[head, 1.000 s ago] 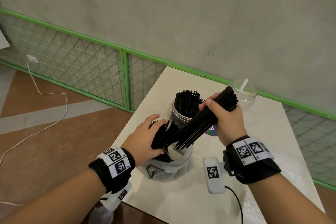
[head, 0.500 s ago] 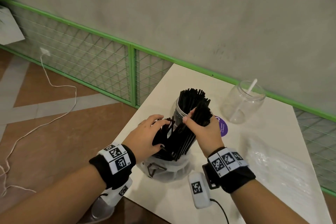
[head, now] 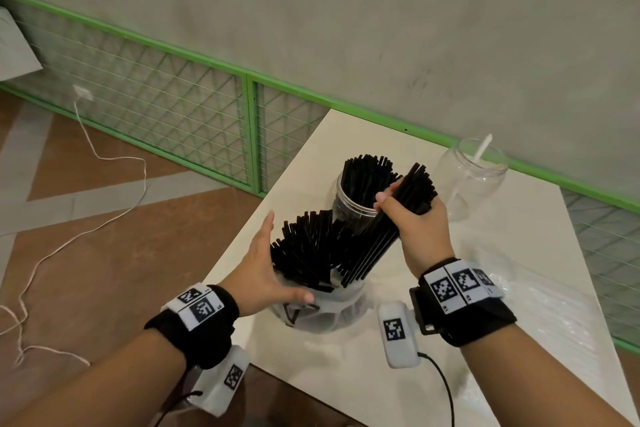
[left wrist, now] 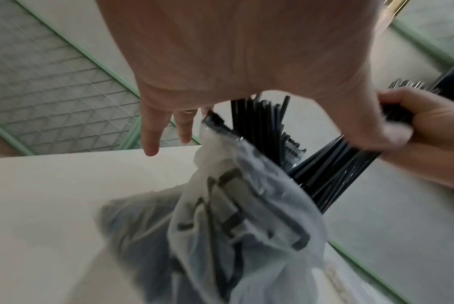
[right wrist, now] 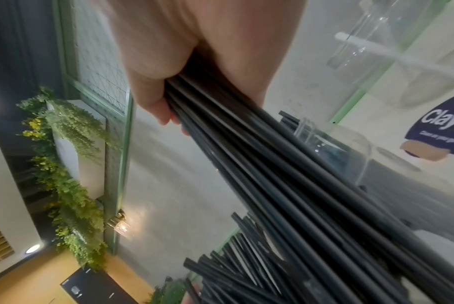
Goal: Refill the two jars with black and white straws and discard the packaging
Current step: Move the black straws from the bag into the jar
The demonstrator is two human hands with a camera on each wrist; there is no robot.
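Note:
My right hand [head: 412,215] grips a bundle of black straws [head: 384,236] [right wrist: 285,174], tilted beside the mouth of a clear jar [head: 346,204] that holds several black straws. The bundle's lower ends reach down to a crumpled plastic bag [head: 325,312] [left wrist: 246,226]. More black straws [head: 304,250] fan out of that bag. My left hand [head: 266,270] [left wrist: 166,131] lies open with straight fingers against the fan's left side, thumb on the bag. A second clear jar [head: 467,180] at the back right holds one white straw [head: 479,152].
Everything stands on a white table [head: 519,288] whose left edge runs close to the bag. Clear plastic wrap [head: 540,319] lies on its right part. A green mesh fence [head: 173,107] runs behind, with a white cable [head: 90,218] on the brown floor.
My right hand has lifted its bundle up out of the bag again, next to the jar's mouth. My left hand has uncurled from the bag's straws and now lies flat beside them.

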